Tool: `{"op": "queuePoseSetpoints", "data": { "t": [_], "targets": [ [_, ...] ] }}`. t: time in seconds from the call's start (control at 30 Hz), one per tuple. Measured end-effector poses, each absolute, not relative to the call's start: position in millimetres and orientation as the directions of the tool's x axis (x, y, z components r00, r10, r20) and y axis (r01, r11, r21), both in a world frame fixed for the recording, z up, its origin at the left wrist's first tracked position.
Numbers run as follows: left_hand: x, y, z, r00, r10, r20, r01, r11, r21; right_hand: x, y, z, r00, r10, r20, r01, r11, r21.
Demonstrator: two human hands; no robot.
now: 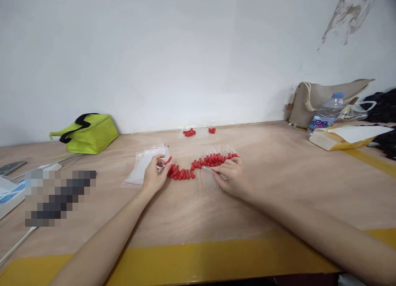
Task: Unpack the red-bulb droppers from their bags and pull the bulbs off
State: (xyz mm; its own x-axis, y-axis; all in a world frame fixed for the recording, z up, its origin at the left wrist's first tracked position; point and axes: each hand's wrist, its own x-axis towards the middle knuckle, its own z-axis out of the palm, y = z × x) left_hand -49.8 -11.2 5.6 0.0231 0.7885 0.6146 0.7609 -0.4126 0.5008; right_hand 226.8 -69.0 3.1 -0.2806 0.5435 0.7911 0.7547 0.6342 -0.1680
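Between the thumb and fingers of my left hand (156, 172) is a red rubber dropper bulb (168, 160), its narrow end up. Just beneath it lie several loose red bulbs (182, 174) in a curved row. My right hand (230, 174) is closed in a pinch at the clear glass tubes (206, 183); a thin clear tube seems to be at its fingertips, only faintly visible. Past that hand rests a group of droppers with red bulbs (215, 158) fitted, their clear stems pointing toward the wall. Clear zip bags (144, 164) lie flat by my left hand.
At the wall are two small groups of red bulbs (189, 132) on clear plastic. A green bag (93, 133) stands left, near a phone (12, 167) and cables. On the right are a water bottle (326, 113), a beige bag (328, 94) and an open paper packet (343, 138).
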Motion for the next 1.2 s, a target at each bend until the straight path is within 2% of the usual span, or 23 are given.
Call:
{"op": "queuePoseSetpoints", "data": {
  "t": [0.13, 0.27, 0.43, 0.63, 0.83, 1.03, 1.2],
  "targets": [
    [-47.8, -7.1, 1.0, 0.061, 0.794, 0.605, 0.788, -0.410, 0.459, 202.2, -63.0, 5.2, -0.374, 0.523, 0.766, 0.774, 0.631, -0.053],
    [-47.1, -6.2, -0.6, 0.096, 0.792, 0.603, 0.788, -0.431, 0.440, 184.6, -62.4, 2.5, -0.423, 0.584, 0.693, 0.810, 0.587, 0.000],
    [-47.3, -8.1, 1.9, 0.160, 0.791, 0.591, 0.771, -0.474, 0.426, 183.8, -68.3, 4.2, -0.468, 0.670, 0.576, 0.795, 0.604, -0.055],
    [-47.2, -8.1, 2.1, 0.152, 0.792, 0.592, 0.756, -0.479, 0.447, 187.7, -71.6, 9.6, -0.494, 0.690, 0.529, 0.762, 0.637, -0.119],
    [-49.5, -6.4, 0.0, 0.141, 0.796, 0.588, 0.746, -0.476, 0.466, 207.5, -68.8, 15.9, -0.407, 0.688, 0.600, 0.788, 0.597, -0.151],
    [-37.7, -15.5, 15.4, 0.215, 0.709, 0.672, 0.820, -0.505, 0.269, 254.4, -68.1, 7.4, -0.271, 0.675, 0.686, 0.851, 0.501, -0.158],
    [-4.9, -11.1, 31.0, 0.344, 0.794, 0.501, 0.851, -0.489, 0.191, 268.7, -66.0, -3.7, -0.139, 0.663, 0.736, 0.861, 0.448, -0.240]
  ]
}}
